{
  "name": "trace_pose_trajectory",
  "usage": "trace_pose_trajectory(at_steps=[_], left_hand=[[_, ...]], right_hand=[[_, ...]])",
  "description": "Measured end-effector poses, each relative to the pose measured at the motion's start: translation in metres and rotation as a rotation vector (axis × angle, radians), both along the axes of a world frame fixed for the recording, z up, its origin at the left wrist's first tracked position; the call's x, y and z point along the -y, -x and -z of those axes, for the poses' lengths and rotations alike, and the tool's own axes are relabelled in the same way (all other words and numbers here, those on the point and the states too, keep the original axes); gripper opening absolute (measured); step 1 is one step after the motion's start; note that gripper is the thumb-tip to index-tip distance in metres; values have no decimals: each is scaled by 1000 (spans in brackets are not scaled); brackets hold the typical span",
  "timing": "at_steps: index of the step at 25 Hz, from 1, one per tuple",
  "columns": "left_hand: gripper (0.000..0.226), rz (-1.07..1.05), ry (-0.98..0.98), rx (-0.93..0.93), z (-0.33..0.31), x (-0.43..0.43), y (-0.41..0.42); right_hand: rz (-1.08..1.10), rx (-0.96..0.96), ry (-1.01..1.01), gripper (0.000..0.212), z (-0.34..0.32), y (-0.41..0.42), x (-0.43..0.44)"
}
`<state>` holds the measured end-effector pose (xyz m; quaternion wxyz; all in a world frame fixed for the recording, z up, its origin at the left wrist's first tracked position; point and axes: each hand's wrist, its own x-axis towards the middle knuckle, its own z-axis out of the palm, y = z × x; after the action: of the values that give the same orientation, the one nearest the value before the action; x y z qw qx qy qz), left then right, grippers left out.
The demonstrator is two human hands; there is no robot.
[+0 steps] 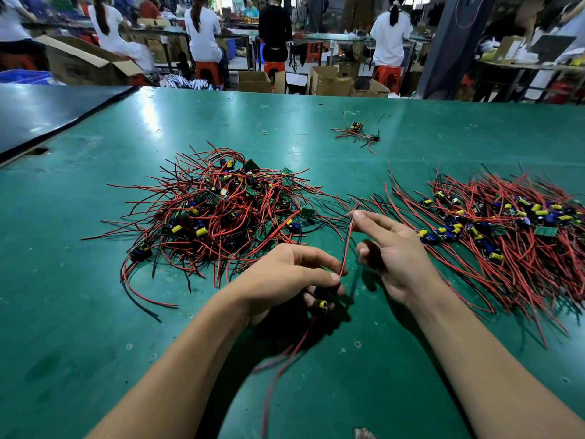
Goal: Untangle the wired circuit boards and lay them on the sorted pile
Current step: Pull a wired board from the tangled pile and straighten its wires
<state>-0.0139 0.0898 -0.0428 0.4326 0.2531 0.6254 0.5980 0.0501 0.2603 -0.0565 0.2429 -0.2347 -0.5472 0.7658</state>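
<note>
A tangled heap of wired circuit boards (pixel 218 210) with red and black leads lies left of centre on the green table (pixel 95 312). The sorted pile (pixel 506 229), its wires combed roughly parallel, spreads at the right. My left hand (pixel 285 277) grips one small board with a yellow capacitor (pixel 321 304) just above the table; its red leads trail down toward me. From that board a red wire (pixel 346 245) rises to my right hand (pixel 389 245), which pinches its upper end between thumb and forefinger, other fingers loosely spread.
A small separate cluster of wired boards (pixel 359 133) lies farther back, with a rubber band (pixel 264 133) to its left. A dark panel (pixel 41 112) covers the table's far left corner. Beyond the far edge are cardboard boxes and seated people at other benches.
</note>
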Motion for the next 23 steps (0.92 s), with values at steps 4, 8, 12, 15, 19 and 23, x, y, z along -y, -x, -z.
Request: trace_pose_trajectory(at_steps=[4,8,12,15,19,23], left_hand=[[9,-243,-156,50,-5,1,3],[8,-502,-370,196,-9,1,11],[9,-604,-429,285,-9,3,15],[8,-597,-431,337,-9,3,17],[28,-439,-448,421,-7,3,16],[17,-228,-315,463,-8,3,8]], right_hand=[[-126,51,-279,10,2,-9,11],[-363,83,-860,9,3,-16,24],[-257,11,-763,20,3,-14,36],[-156,-99,-464,21,-3,-12,33],[-257,-162,-14,17,-12,-12,22],[-473,-45,145,16,-14,-18,18]])
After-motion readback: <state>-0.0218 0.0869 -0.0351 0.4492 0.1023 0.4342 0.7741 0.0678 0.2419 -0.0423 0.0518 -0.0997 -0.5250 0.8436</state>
